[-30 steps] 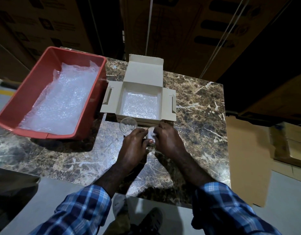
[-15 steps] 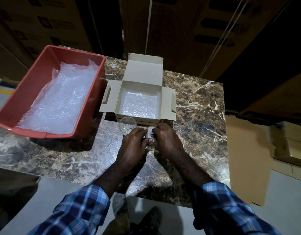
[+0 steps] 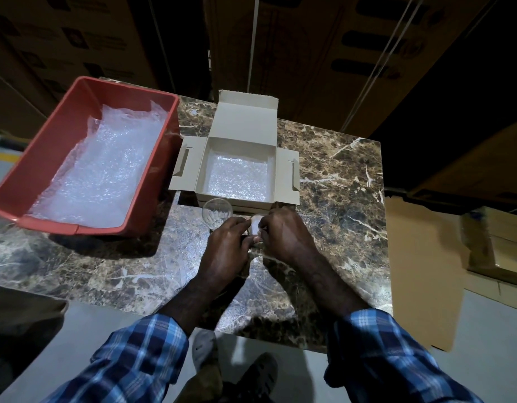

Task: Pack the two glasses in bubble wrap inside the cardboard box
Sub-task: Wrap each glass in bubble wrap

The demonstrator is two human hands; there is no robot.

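An open cardboard box [image 3: 288, 170] lies on the marble table, its floor lined with bubble wrap [image 3: 238, 175]. Just in front of it my left hand [image 3: 224, 250] and my right hand [image 3: 283, 235] are curled together around a small glass [image 3: 255, 226], of which only a pale sliver shows between my fingers. A clear bubble wrap sheet [image 3: 187, 242] lies flat on the table under my hands. The other glass [image 3: 216, 212] stands upright and bare to the left, close to my left fingertips.
A red plastic tub [image 3: 47, 152] holding crumpled bubble wrap [image 3: 106, 167] fills the table's left part. Brown cartons are stacked behind the table, and flat cardboard [image 3: 417, 271] leans at its right edge. The marble table [image 3: 344, 181] shows bare to the right of the box.
Both hands have stayed clasped on the small glass in front of the box, with only slight finger shifts. The view has tipped a little.
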